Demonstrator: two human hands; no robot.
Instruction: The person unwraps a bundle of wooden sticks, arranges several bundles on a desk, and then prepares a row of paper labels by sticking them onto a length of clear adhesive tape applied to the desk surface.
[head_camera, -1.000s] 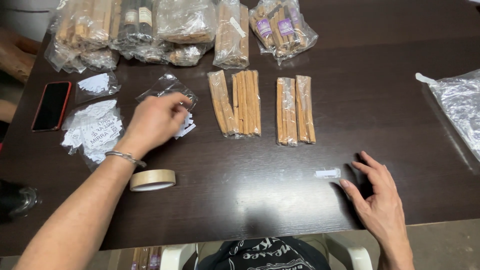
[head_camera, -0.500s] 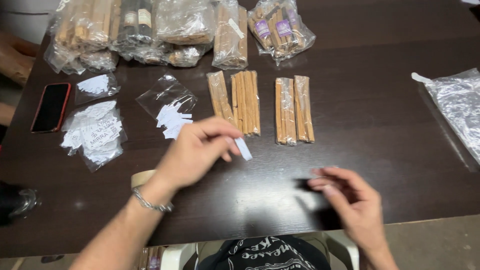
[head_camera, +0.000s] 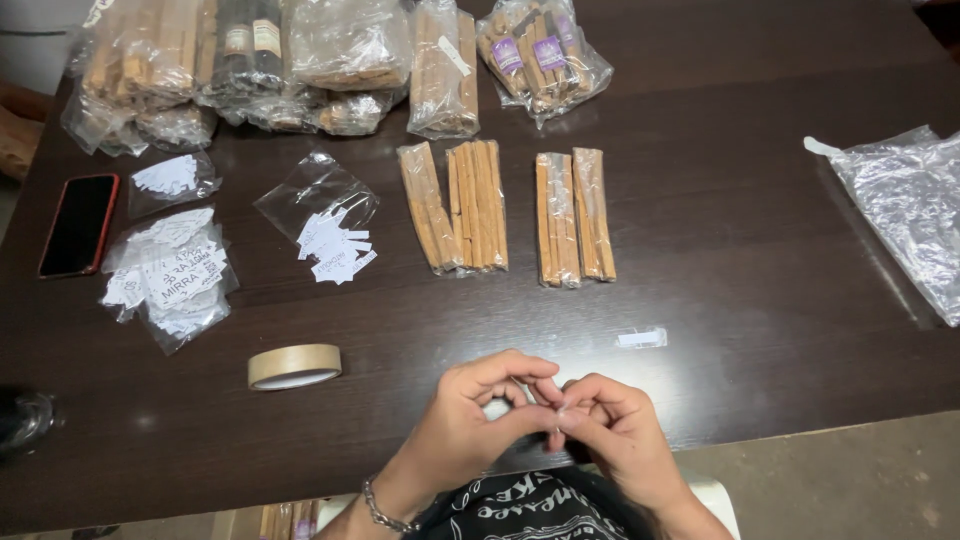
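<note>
At the near edge of the surface (head_camera: 700, 250), both hands have come together, left hand (head_camera: 470, 420) and right hand (head_camera: 610, 435) fingers now pinching a small white label (head_camera: 497, 408) taken from the bag (head_camera: 318, 215).

On the bench (head_camera: 760, 250), the tape roll (head_camera: 294, 366) lies left of the hands, with the wrapped stick bundles (head_camera: 505, 215) behind them. The phone (head_camera: 78, 224) sits far left, beside the label bags (head_camera: 170, 270); stacked packages (head_camera: 300, 60) line the far edge.

A red-cased phone (head_camera: 78, 225) lies at the left edge, a tape roll (head_camera: 294, 366) at lower left. Bagged wooden sticks (head_camera: 505, 212) sit centre, clear plastic bags (head_camera: 905, 215) far right.
</note>
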